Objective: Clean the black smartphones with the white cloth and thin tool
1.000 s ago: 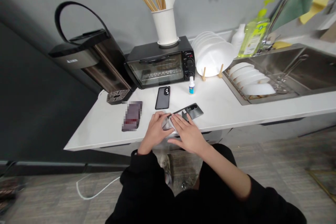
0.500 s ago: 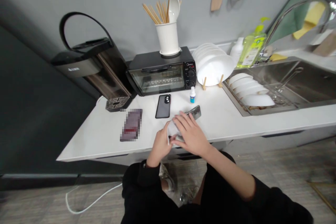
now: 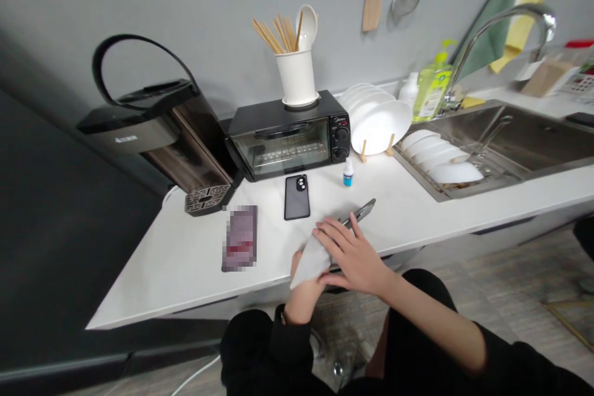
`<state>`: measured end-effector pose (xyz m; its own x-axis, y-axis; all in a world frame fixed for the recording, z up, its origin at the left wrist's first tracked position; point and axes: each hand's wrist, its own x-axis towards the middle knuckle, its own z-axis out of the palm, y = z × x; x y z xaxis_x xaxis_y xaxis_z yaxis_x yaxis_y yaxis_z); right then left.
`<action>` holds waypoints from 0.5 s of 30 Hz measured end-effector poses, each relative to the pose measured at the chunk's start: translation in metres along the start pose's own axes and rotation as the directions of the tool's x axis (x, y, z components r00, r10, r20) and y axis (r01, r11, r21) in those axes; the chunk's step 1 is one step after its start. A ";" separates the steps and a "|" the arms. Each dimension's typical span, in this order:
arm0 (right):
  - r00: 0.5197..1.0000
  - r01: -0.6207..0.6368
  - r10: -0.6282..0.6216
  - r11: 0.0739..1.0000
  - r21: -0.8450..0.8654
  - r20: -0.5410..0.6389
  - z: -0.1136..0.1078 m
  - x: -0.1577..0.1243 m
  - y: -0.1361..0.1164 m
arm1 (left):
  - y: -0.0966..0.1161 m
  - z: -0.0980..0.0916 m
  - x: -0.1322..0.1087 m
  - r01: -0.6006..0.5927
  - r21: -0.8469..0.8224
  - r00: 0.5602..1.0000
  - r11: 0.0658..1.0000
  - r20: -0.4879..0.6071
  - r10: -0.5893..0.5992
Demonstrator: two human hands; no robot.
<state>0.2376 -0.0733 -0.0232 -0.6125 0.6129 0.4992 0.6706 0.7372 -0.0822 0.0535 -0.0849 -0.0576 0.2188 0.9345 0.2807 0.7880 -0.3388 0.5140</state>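
Both hands meet over the front edge of the white counter. My left hand (image 3: 306, 291) is under a white cloth (image 3: 312, 261), most of its fingers hidden by it. My right hand (image 3: 355, 257) presses the cloth from above with its fingers closed on it. A dark, shiny phone (image 3: 364, 211) sticks out past my right fingers, tilted, its other end covered by cloth and hand. Behind lies a phone case (image 3: 297, 199) with camera holes, and a small white and blue bottle (image 3: 348, 173) stands upright. To the left is a pixelated flat item (image 3: 240, 238).
A black toaster oven (image 3: 288, 142) bears a white utensil holder (image 3: 297, 77). At left stands a dark drink machine (image 3: 185, 136). White plates (image 3: 380, 124) stand in a rack beside the oven; a sink (image 3: 533, 142) with bowls and a green soap bottle (image 3: 431, 93) are at right.
The view has shifted a little. My hands have turned, and the cloth now covers more of my left hand. The phone's protruding end has turned more edge-on.
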 end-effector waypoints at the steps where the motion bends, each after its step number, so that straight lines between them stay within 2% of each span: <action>1: 1.000 0.016 -0.016 1.000 -0.003 0.004 0.001 -0.001 -0.001 | 0.000 0.001 0.000 -0.014 0.000 1.000 1.000 0.008 0.014; 3: 0.996 -0.081 0.079 0.996 -0.044 -0.037 0.000 -0.004 0.011 | 0.004 -0.002 0.000 -0.011 0.011 1.000 1.000 -0.002 0.011; 6: 0.941 -0.324 0.307 0.938 -0.122 -0.144 -0.007 -0.011 0.042 | 0.014 -0.009 0.001 0.036 0.005 0.999 0.999 -0.032 -0.036; 8: 0.920 -0.378 0.356 0.916 -0.134 -0.162 -0.011 -0.012 0.049 | 0.017 -0.011 0.001 0.027 -0.003 0.999 1.000 -0.035 -0.027; 10: 0.947 -0.311 0.296 0.943 -0.122 -0.123 -0.011 -0.009 0.037 | 0.013 -0.008 -0.002 0.002 0.034 0.998 0.999 -0.055 0.000; 12: 0.987 -0.158 0.154 0.982 -0.100 -0.042 -0.009 -0.005 0.015 | 0.005 -0.002 -0.005 -0.035 0.099 0.995 0.994 -0.086 0.044; 14: 0.999 -0.041 0.043 0.997 -0.069 0.022 -0.006 -0.003 0.000 | -0.002 0.004 -0.009 -0.079 0.135 0.991 0.988 -0.100 0.093; 15: 0.999 -0.031 0.033 0.998 -0.058 0.030 -0.006 -0.004 -0.001 | -0.003 0.005 -0.010 -0.083 0.143 0.990 0.986 -0.102 0.098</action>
<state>0.2415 -0.0782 -0.0200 -0.6025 0.6454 0.4696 0.7125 0.7000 -0.0478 0.0515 -0.0927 -0.0658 0.2350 0.8807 0.4112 0.8414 -0.3961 0.3676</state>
